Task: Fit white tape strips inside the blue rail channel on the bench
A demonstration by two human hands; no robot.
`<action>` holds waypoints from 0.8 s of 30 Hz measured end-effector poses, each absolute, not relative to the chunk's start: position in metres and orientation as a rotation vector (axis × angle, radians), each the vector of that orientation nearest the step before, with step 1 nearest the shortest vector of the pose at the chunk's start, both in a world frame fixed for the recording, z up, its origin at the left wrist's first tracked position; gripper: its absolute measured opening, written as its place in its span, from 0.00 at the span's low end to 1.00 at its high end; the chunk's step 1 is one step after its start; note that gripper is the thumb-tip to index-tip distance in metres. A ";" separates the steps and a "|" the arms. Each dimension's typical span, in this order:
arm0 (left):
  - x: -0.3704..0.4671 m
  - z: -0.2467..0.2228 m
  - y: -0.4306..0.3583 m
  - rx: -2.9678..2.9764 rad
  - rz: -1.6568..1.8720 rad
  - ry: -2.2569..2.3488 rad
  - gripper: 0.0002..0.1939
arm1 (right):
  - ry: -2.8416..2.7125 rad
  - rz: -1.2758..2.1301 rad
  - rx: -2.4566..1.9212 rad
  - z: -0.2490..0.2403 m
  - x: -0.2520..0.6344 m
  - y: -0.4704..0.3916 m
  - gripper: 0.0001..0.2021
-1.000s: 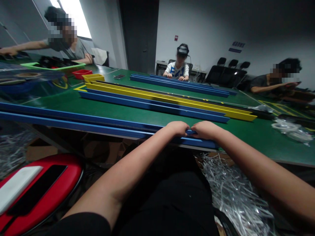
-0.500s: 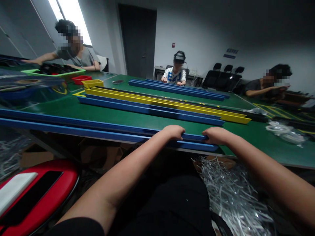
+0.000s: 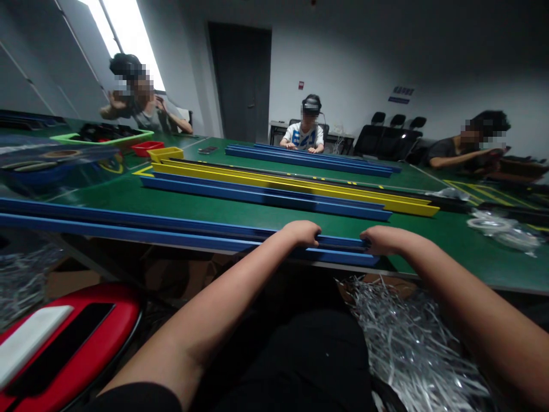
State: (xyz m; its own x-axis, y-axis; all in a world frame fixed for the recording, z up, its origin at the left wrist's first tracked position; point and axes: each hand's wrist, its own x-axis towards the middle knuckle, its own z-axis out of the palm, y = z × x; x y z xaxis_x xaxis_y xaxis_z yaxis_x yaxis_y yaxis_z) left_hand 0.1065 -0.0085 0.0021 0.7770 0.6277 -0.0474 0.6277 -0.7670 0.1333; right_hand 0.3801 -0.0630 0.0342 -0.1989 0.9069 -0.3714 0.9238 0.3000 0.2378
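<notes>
A long blue channel [image 3: 193, 236] lies along the near edge of the green table [image 3: 429, 252], with a dark strip inside it. Near its right part, my left hand [image 3: 303, 233] is closed over the channel, fingers curled into it. My right hand [image 3: 378, 239] is closed at the channel's right end, its fingertips at the dark strip. What either hand pinches is too small to make out. Just beyond lie another blue channel [image 3: 257, 195] and a yellow channel [image 3: 300, 187].
More blue channels [image 3: 309, 160] lie farther back. Yellow bin [image 3: 166, 154], red bin [image 3: 148, 149] and green tray [image 3: 128, 138] stand at left. Clear plastic coils [image 3: 501, 229] lie right. A red stool [image 3: 107, 326] is near left. Three people sit around the table.
My right hand has shifted slightly right along the channel, widening the space between my hands. The person at left has drawn an outstretched arm back and raised both hands. The view has shifted slightly.
</notes>
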 end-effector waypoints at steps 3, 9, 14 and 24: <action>0.107 0.003 -0.008 2.819 -0.019 1.004 0.18 | 2.159 -0.014 1.575 0.036 0.367 -0.061 0.11; 0.108 0.001 -0.008 2.833 -0.008 0.993 0.16 | 2.160 0.020 1.521 0.038 0.357 -0.055 0.12; 0.107 0.000 -0.008 2.837 0.010 0.983 0.15 | 2.223 0.049 1.473 0.035 0.340 -0.051 0.13; 0.107 0.001 -0.008 2.805 0.001 1.008 0.16 | 2.334 0.115 1.422 0.034 0.288 -0.045 0.17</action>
State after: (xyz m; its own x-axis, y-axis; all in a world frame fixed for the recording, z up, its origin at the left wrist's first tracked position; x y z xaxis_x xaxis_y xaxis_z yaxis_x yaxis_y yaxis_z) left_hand 0.1070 -0.0082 0.0012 0.7729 0.6324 -0.0532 0.6322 -0.7600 0.1509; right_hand 0.2880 -0.0454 0.0340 -0.4000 0.8677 -0.2952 0.8345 0.4780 0.2742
